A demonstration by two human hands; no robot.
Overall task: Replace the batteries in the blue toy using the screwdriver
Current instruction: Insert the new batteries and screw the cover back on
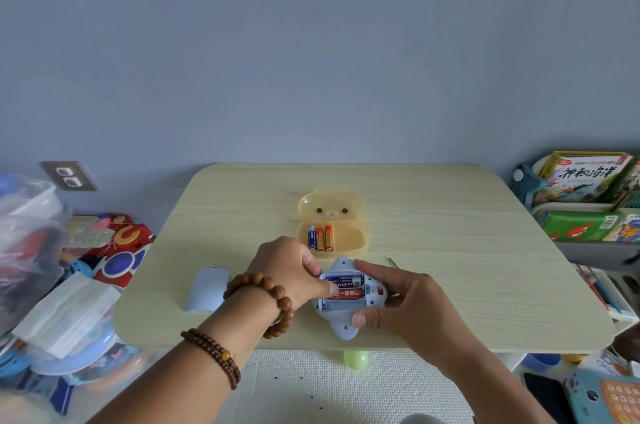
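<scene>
toy (343,330): belly up on tabletop (450,250), battery bay exposed
right hand (401,306): clamps toy steady
left hand (287,271): curled, thumb on battery (348,294)

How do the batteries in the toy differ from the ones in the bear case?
Toy batteries: two show, lying crosswise in the blue toy, one dark blue, one red, left hand touching them. Case batteries: three, pointing away in the bear case, one blue, two orange, untouched. Both sets lie side by side.
</scene>
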